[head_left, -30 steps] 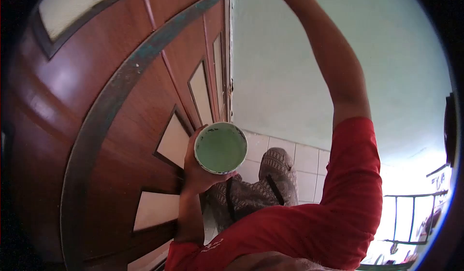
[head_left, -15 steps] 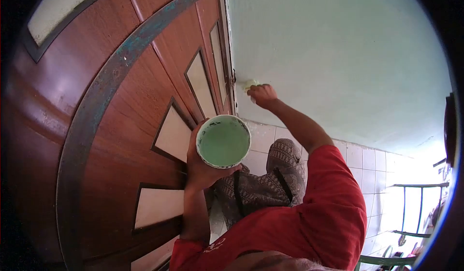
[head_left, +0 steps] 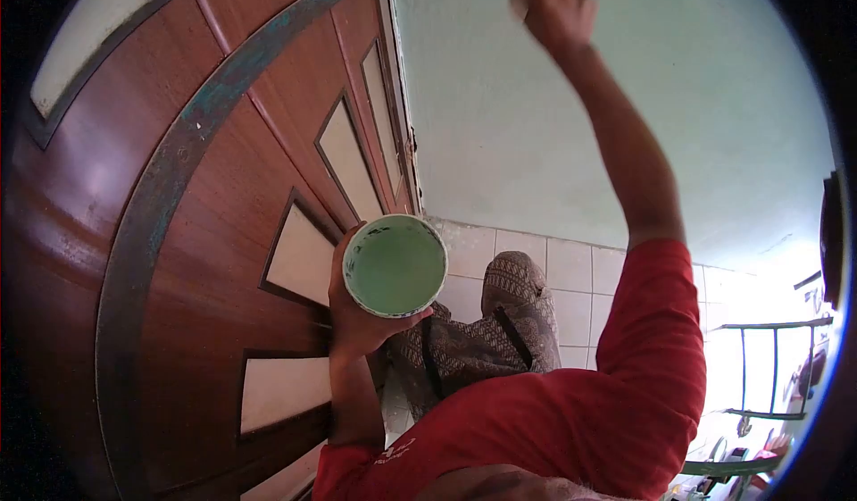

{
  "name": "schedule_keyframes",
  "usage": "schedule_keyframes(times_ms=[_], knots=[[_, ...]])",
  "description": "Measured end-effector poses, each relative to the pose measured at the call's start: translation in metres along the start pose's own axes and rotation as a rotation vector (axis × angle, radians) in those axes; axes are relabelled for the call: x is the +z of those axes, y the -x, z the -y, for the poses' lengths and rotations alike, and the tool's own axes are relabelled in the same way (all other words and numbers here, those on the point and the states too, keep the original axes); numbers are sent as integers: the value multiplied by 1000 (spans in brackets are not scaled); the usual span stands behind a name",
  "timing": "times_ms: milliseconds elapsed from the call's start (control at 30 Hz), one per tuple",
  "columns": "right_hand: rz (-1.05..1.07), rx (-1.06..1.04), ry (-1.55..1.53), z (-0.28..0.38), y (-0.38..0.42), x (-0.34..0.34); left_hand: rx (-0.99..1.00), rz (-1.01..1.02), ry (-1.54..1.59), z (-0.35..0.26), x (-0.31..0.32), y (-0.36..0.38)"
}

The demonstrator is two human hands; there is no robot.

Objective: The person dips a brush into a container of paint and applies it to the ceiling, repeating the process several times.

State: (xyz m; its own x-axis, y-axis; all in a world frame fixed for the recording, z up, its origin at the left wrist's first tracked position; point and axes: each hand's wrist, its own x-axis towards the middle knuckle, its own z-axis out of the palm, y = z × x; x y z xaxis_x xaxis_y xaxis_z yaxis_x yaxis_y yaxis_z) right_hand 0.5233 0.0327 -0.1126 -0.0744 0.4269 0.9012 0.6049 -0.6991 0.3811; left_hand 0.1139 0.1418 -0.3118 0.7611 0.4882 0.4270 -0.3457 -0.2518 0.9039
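Observation:
My left hand (head_left: 361, 327) is wrapped around a round white bucket (head_left: 395, 313), gripping it from the left and below. Pale green paint (head_left: 395, 269) fills the inside, with dark specks and smears along the rim. High up at the top edge of the view, my right hand (head_left: 558, 10) is closed on a paintbrush (head_left: 517, 4), in front of the pale green wall (head_left: 714, 99). Motion blur and the fingers hide most of the brush, and its far end runs out at the frame's top.
A reddish-brown wooden door (head_left: 223, 278) with light panels and a curved metal strip (head_left: 178, 153) stands close on the left. White floor tiles (head_left: 569, 273) lie below the wall, beside my bent knee (head_left: 516, 282). At the right is a green metal rack (head_left: 775, 327).
My right hand has swept upward and right, from low on the wall by the door frame to the top of the view. The bucket in my left hand has shifted slightly left.

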Motion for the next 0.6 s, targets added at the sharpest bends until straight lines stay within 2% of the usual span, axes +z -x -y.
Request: schedule_keyframes(times_ms=[33, 67, 100, 133, 167, 200, 267, 367, 433, 467, 500, 567, 600], knots=[[-12, -111, 300, 21, 35, 7, 7, -6, 1, 0, 0, 0], [-59, -259, 218, 29, 79, 29, 17, -13, 2, 1, 0, 0], [-52, -233, 52, 49, 128, 43, 20, -15, 6, 2, 1, 1], [-144, -262, -38, 72, 163, 38, -10, -5, 39, 4, 1, 1], [176, -210, -274, 83, 213, 53, -41, 3, 72, 7, 2, 0], [310, -235, -396, 97, 236, 43, -37, -2, 72, 10, 1, -1], [671, -154, -526, 106, 265, 39, -54, 14, 114, 16, 4, -4], [765, -11, -510, 77, 247, 36, -22, 25, 92, 9, 5, -3], [667, 75, -473, 37, 174, 10, -10, 40, 85, -1, 6, -7], [539, 107, -534, 11, 141, 5, -9, 54, 73, -3, 6, -8], [492, 118, -439, -7, 96, -16, -5, 59, 78, -1, 7, -9], [142, -15, -370, -56, 40, -27, -78, 80, 188, 18, 20, -17], [51, 85, -245, -85, 16, -25, -86, 90, 189, 24, 25, -20]])
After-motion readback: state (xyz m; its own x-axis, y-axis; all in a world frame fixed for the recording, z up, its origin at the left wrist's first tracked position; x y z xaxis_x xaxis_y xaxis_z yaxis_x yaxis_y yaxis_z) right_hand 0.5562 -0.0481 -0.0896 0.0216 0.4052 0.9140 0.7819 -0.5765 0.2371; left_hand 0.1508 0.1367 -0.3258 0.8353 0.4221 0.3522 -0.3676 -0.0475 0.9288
